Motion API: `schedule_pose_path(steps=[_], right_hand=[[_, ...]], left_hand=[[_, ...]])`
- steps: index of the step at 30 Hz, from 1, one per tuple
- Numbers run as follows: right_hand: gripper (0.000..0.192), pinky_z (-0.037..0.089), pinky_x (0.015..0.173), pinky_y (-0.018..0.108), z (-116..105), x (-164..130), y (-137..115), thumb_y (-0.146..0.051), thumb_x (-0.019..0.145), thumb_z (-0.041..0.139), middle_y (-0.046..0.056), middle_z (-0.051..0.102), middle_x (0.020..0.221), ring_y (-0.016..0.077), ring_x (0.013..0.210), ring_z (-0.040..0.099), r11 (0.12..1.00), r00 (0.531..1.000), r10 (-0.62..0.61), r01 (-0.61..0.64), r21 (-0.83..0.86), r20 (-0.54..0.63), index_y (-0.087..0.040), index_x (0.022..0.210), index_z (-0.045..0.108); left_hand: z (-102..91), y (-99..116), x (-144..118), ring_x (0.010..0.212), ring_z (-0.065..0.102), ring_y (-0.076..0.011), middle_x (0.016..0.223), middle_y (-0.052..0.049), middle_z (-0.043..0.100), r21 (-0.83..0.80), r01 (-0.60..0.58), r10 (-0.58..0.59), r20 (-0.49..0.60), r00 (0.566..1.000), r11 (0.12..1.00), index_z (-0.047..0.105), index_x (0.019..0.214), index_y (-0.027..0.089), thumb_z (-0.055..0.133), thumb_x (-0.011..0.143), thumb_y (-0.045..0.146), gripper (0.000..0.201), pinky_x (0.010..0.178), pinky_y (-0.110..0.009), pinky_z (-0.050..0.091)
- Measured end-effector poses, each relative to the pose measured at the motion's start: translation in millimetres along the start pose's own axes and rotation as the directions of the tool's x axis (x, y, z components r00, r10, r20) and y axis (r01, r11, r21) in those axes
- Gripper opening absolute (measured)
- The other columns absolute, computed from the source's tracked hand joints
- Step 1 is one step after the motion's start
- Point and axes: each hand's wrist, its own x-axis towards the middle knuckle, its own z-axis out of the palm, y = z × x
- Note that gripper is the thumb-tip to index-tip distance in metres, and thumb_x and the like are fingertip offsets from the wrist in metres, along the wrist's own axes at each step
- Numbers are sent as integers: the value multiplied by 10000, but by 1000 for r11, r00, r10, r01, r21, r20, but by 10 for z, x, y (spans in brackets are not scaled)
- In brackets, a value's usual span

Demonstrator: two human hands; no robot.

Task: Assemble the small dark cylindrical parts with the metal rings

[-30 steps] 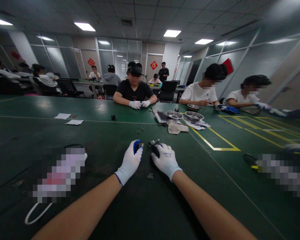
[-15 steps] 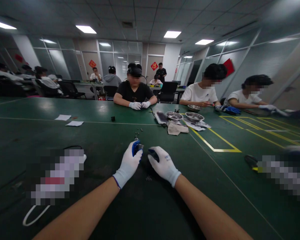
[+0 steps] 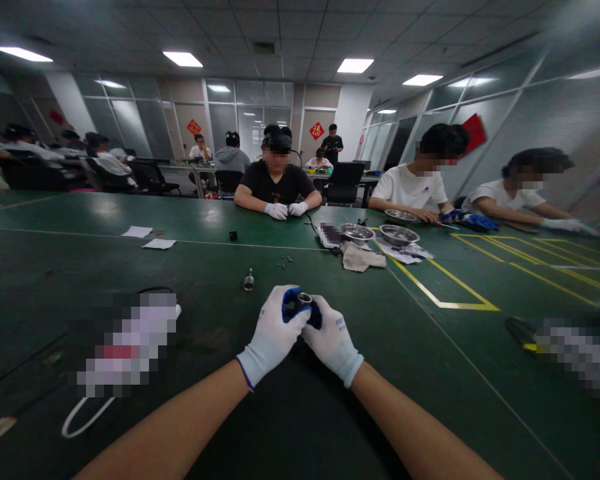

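We hold a small metal cylinder (image 3: 304, 299) between us — left hand (image 3: 273, 333) and right hand (image 3: 331, 339) both pinched shut on it, touching — just above the green table (image 3: 205, 320).

Your left hand (image 3: 274, 330) and right hand (image 3: 331, 337) wear white knit gloves with blue fingertips; the right one bears small printed markings, the left a dark-edged cuff. Your forearms are bare.

An office floor turned assembly workroom: ceiling tiles with panel lights (image 3: 355, 65), glass partition walls (image 3: 240, 123), office chairs (image 3: 344, 182), and a long green counter (image 3: 190, 220) where gloved workers (image 3: 277, 183) sit handling small parts beside steel bowls (image 3: 399, 235).
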Motion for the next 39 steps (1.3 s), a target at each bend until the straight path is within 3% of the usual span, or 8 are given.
schedule_pose_path(steps=[3, 6, 10, 13, 20, 24, 32, 39], right_hand=[[242, 556, 675, 318, -18, 14, -17, -350, 822, 644, 34, 750, 845, 211, 740, 698, 1000, 998, 26, -26, 3, -52, -211, 1020, 652], [232, 535, 644, 310, -27, 27, -41, -418, 817, 662, 17, 721, 780, 205, 695, 667, 999, 993, 37, -40, -23, -110, -220, 936, 649], [231, 528, 629, 299, -18, 27, -60, -418, 811, 660, 14, 708, 763, 201, 684, 655, 999, 996, 26, -28, -20, -81, -218, 927, 650], [247, 544, 672, 308, -7, 14, -68, -392, 804, 663, 24, 718, 798, 203, 712, 666, 999, 999, 15, -17, -28, -44, -210, 970, 659], [270, 557, 713, 325, -14, -4, -90, -379, 810, 650, 46, 737, 848, 220, 771, 695, 1000, 999, 8, -9, -27, -32, -199, 1011, 665], [273, 558, 701, 322, -10, -3, -81, -374, 808, 655, 40, 740, 847, 220, 775, 699, 1000, 999, 12, -13, -15, -34, -213, 1028, 668], [287, 564, 756, 333, 1, -9, -77, -369, 807, 669, 40, 738, 872, 214, 789, 695, 999, 999, -13, 12, -40, -30, -213, 1048, 674], [303, 569, 749, 339, 10, -7, -62, -354, 809, 679, 39, 732, 868, 209, 771, 693, 1000, 1000, 18, -18, -14, -13, -208, 1074, 670]], left_hand=[[-172, -9, 138, 1159, 672, -267, 1234, -109, 711, 100, -96, 88, 78, 993, 990, 629, 1300, 205, 605, 923, 279, 386, 1061, -436, 525], [-502, -142, 374, 1290, 572, -317, 1315, -127, 674, 520, -87, 157, -92, 983, 850, 679, 1249, 203, 583, 922, 296, 354, 1180, -500, 396], [-940, -378, 591, 1281, 538, -428, 1435, -216, 562, 806, 338, -113, -325, 939, 486, 622, 1367, 173, 610, 906, 426, 525, 1029, -567, 479], [-1072, -489, 615, 1181, 618, -394, 1278, -192, 650, 866, 355, -301, -254, 919, 353, 650, 1320, 188, 561, 931, 413, 458, 954, -500, 519], [-1005, -521, 601, 1131, 646, -327, 1310, -184, 628, 850, 259, -80, -250, 965, 459, 619, 1364, 136, 496, 937, 236, 456, 972, -409, 511], [-996, -494, 594, 1153, 595, -352, 1289, -190, 658, 886, 114, 58, -156, 986, 449, 564, 1434, 106, 536, 875, 163, 563, 1045, -449, 461], [-935, -538, 550, 1254, 564, -328, 1350, -122, 691, 879, -68, -49, 103, 993, 472, 622, 1407, 229, 513, 866, 104, 566, 1038, -452, 466], [-938, -619, 510, 1295, 560, -297, 1394, -142, 650, 821, -150, 14, 170, 985, 551, 608, 1401, 160, 514, 893, 153, 517, 1137, -413, 430]])
